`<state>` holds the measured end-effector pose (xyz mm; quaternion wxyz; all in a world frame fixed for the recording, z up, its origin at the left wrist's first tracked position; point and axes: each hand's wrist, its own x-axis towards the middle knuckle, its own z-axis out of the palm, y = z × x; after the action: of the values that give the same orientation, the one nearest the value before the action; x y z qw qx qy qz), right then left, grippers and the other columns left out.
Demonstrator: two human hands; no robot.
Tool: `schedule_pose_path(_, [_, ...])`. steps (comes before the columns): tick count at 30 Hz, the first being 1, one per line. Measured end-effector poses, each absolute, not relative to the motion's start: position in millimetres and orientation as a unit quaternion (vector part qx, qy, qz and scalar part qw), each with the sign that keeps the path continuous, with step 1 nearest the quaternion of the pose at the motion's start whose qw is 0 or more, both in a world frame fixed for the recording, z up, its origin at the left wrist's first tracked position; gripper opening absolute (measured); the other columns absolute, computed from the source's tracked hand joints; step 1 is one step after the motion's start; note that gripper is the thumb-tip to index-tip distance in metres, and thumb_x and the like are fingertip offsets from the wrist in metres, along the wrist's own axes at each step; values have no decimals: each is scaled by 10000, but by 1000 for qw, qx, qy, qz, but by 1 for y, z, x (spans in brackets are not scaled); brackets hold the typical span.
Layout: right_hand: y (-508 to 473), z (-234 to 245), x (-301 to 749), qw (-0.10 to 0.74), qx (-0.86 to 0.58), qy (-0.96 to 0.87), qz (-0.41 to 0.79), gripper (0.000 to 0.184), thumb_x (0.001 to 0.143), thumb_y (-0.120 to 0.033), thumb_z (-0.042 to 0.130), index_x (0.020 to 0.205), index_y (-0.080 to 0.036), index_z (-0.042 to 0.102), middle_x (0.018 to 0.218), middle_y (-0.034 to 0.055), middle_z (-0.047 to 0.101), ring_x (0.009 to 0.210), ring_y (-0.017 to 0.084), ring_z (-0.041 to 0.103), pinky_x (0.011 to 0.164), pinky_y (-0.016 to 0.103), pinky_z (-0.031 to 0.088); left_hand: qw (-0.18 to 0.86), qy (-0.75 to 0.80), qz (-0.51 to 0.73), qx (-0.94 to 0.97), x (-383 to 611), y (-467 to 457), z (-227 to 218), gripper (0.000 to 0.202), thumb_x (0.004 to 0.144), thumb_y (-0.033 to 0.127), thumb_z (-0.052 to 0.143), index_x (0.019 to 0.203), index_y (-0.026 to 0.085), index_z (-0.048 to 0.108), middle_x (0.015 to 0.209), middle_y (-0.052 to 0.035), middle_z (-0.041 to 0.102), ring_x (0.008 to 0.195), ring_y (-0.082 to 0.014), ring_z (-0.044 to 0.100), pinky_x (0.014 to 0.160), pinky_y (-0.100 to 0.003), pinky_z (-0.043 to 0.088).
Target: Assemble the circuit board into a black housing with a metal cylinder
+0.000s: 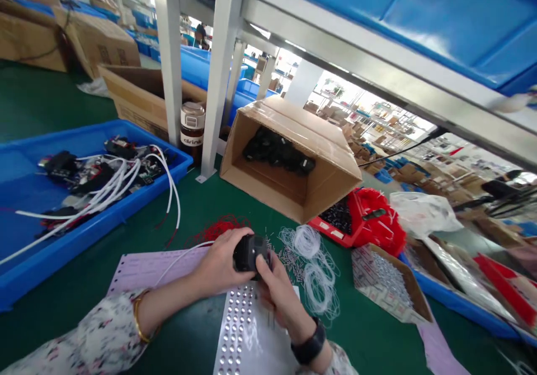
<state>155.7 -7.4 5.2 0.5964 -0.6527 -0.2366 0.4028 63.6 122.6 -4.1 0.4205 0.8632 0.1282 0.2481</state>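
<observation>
My left hand (pixel 220 263) is wrapped round a small black boxy part (pixel 247 252) with a white wire (pixel 178 258) trailing left from it. My right hand (pixel 280 294) comes up from below and its fingers press on the same part's right side. Both hands hover over a shiny sheet of small round stickers (pixel 241 330) on the green table. A pink paper sheet (pixel 146 268) lies under my left wrist.
A blue tray (pixel 25 252) of black parts and white wires sits at left. A tipped cardboard box (pixel 293 156) holds black parts. Coils of thin clear wire (pixel 312 263), red wires (pixel 218 228), a red bin (pixel 348 218) and a small box of metal pieces (pixel 388 285) lie to the right.
</observation>
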Motion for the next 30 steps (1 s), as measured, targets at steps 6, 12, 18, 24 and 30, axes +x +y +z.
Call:
schedule_pose_path(6, [-5,-14,121,706,-535,-122,448,555,638,-484,779,947,-158,454,530,-107,412,313,-3,207,271,108,185,568,98,139,805,35,141,3,784,597,348,749,1248,213,333,1186,-79,523,1023,-229,547,885,-361,440])
schedule_pose_path(12, [0,-11,110,724,-545,-120,405,547,640,-470,775,946,-161,443,638,-59,520,289,-9,268,249,112,209,624,95,76,772,48,164,13,577,818,626,394,1034,130,593,967,-88,626,929,-230,573,817,-345,438])
schedule_pose_path(18, [-2,-14,110,717,-559,-144,391,505,674,-457,748,951,-157,451,687,-34,546,299,-6,288,258,120,226,577,149,135,792,59,148,6,393,799,499,511,751,128,631,761,-37,571,743,-180,535,676,-279,401])
schedule_pose_path(24, [1,-14,110,707,-566,-156,394,464,709,-449,714,985,-158,480,757,0,578,308,7,308,264,144,214,547,161,176,802,55,146,0,393,821,488,465,740,140,631,758,-32,550,746,-177,528,689,-286,394])
schedule_pose_path(30, [5,-11,100,704,-586,-166,366,499,637,-418,759,991,-160,520,810,20,601,501,113,516,423,219,410,527,148,183,816,52,142,4,411,823,505,442,794,141,632,798,-57,571,797,-202,536,740,-315,414])
